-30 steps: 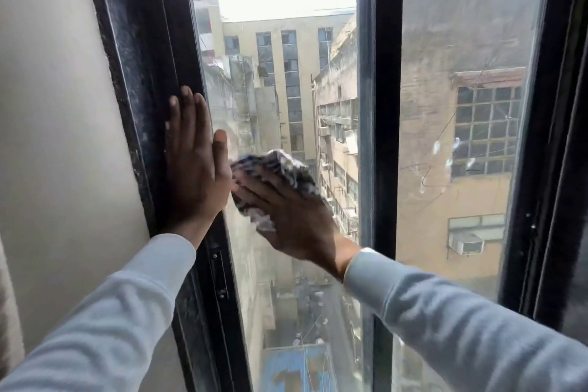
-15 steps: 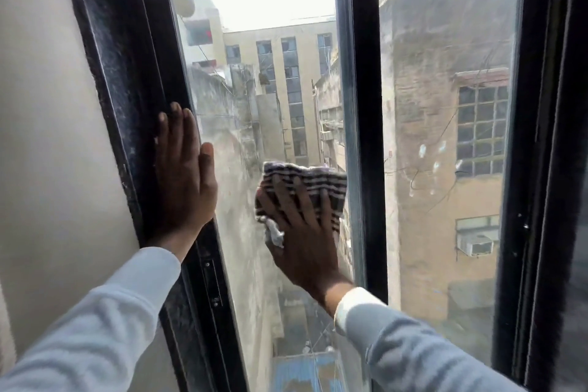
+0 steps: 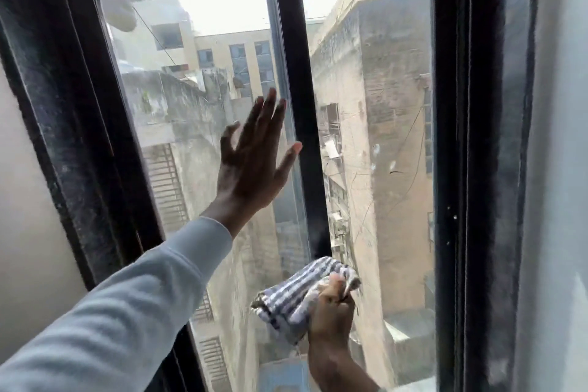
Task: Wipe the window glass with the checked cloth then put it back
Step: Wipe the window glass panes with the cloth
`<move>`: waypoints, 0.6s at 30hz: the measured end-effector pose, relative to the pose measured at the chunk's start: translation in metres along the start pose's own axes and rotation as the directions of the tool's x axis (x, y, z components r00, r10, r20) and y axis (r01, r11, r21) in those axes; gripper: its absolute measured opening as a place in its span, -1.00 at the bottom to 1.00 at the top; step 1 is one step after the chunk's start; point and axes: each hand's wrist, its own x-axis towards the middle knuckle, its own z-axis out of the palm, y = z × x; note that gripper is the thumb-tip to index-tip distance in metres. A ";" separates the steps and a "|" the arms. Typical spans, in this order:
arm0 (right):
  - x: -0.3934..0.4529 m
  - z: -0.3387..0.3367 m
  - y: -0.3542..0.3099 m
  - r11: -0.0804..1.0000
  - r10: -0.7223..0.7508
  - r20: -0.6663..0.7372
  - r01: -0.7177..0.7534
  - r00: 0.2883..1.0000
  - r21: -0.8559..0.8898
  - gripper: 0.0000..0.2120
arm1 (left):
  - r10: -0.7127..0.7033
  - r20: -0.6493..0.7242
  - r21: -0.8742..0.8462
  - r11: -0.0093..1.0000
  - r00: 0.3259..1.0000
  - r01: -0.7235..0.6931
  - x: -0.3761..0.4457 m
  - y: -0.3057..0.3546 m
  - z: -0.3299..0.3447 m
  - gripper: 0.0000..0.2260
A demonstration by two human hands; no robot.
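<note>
A: Where are the fingers of the right hand (image 3: 331, 312) at this moment?

B: They are clamped on the checked cloth (image 3: 297, 297), which is folded into a thick pad. The cloth is low, near the bottom edge of the window, just where the black middle bar (image 3: 299, 99) comes down. I cannot tell if it presses the glass or hangs a little in front of it.

A: And the left hand (image 3: 253, 162)?

B: Its fingers (image 3: 269, 114) are spread apart and hold nothing. The palm faces the left pane (image 3: 178, 124), close to the middle bar. It is blurred, so contact with the glass is not sure.

A: How to do the wiping well from here?

B: I think the pad should lie flat under the fingers, not be pinched at one corner, so that more cloth meets the glass. The right pane (image 3: 381, 105) shows pale spots and a dark mark near its right edge; these seem to need firm, overlapping strokes. The left hand could rest on the black frame (image 3: 73, 124), not on glass, to avoid new prints.

A: Any danger?

B: A loose corner of the cloth may drag dust from the frame onto the pane.
</note>
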 end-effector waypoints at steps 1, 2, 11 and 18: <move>0.008 -0.008 -0.025 1.000 -0.013 -0.022 0.013 1.000 0.022 -0.66 | 0.012 0.001 -0.019 1.000 1.000 -0.012 0.009 0.012 0.002 -0.33; 0.017 -0.018 -0.050 0.993 -0.111 -0.014 0.112 0.994 0.032 -0.56 | 0.022 0.006 -0.030 0.999 1.000 -0.022 0.018 0.024 0.004 -0.35; 0.164 -0.022 -0.114 0.004 -0.685 0.673 0.925 0.279 -0.380 -0.47 | -0.003 -0.036 0.064 0.998 0.999 0.005 0.034 0.051 0.026 -0.41; 0.236 0.011 -0.105 -0.609 -0.333 0.917 0.793 -0.221 -0.030 -0.43 | -0.005 -0.066 0.131 0.991 0.998 0.013 0.036 0.056 0.032 -0.42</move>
